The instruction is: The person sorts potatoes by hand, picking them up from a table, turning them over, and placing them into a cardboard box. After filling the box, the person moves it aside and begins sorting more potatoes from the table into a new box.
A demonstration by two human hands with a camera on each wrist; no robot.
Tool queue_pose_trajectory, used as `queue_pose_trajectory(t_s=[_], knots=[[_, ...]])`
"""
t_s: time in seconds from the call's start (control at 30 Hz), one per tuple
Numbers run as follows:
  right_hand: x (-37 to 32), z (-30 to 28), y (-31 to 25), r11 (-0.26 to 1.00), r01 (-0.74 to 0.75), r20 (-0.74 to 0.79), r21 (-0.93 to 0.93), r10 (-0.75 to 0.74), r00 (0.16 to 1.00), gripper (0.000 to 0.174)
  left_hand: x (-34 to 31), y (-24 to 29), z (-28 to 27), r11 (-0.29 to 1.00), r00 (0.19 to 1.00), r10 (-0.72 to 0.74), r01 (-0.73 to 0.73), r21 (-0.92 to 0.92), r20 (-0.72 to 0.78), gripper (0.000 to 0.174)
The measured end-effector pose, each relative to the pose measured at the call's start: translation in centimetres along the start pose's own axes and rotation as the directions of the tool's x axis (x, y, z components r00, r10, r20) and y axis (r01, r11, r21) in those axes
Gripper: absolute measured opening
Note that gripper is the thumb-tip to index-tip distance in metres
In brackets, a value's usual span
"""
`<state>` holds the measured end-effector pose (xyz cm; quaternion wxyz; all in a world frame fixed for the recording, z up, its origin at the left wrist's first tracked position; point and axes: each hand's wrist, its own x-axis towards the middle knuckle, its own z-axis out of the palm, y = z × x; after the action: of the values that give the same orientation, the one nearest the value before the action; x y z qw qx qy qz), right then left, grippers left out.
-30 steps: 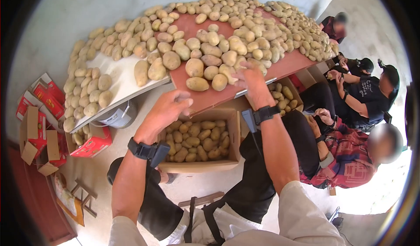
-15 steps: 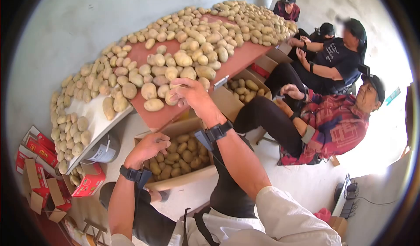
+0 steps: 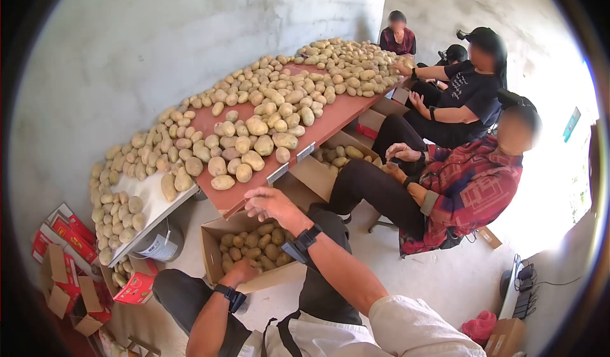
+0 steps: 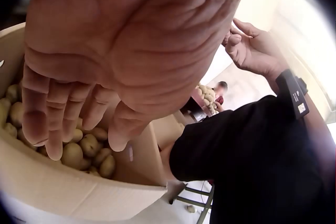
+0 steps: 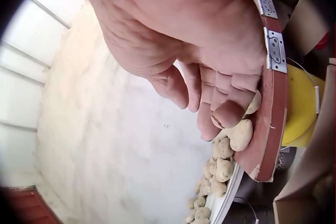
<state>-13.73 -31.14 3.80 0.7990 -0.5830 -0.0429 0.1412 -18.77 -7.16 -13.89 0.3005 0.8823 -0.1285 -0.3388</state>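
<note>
My left hand (image 3: 243, 272) is low inside a cardboard box (image 3: 257, 282) of potatoes (image 3: 251, 246). In the left wrist view its fingers stretch down, loosely straight, over the potatoes, with no potato in the palm. My right hand (image 3: 276, 206) hovers by the front edge of the red-brown tabletop (image 3: 232, 198), above the box. Its fingers are relaxed and slightly bent, and the right wrist view shows nothing in its palm. Closest to it on the tabletop lie a few potatoes (image 3: 243, 173) at the near end of a large spread.
A white board (image 3: 149, 192) with more potatoes adjoins the table's left end, above a grey bucket (image 3: 159, 246). Red cartons (image 3: 70, 230) are piled at far left. A person in a plaid shirt (image 3: 470, 192) sits close on the right, with others beyond along the table.
My left hand has lowered into the box. The right hand has drawn back from the potatoes to the table's front edge. The head view has swung rightward.
</note>
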Motion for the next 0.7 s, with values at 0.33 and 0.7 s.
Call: queue_pose_trajectory(t_s=[0.33, 0.7], knots=[[-0.7, 3.2, 4.5, 0.995, -0.09, 0.119, 0.044, 0.084, 0.989, 0.027, -0.5, -3.4, 4.7, 0.991, 0.996, 0.085, -0.084, 0.107, -0.013, 0.05], [-1.8, 4.0, 3.8, 0.996, -0.09, 0.128, -0.019, 0.091, 0.988, 0.029, -1.0, -3.3, 6.5, 0.995, 0.994, -0.098, 0.098, 0.02, 0.044, 0.059]])
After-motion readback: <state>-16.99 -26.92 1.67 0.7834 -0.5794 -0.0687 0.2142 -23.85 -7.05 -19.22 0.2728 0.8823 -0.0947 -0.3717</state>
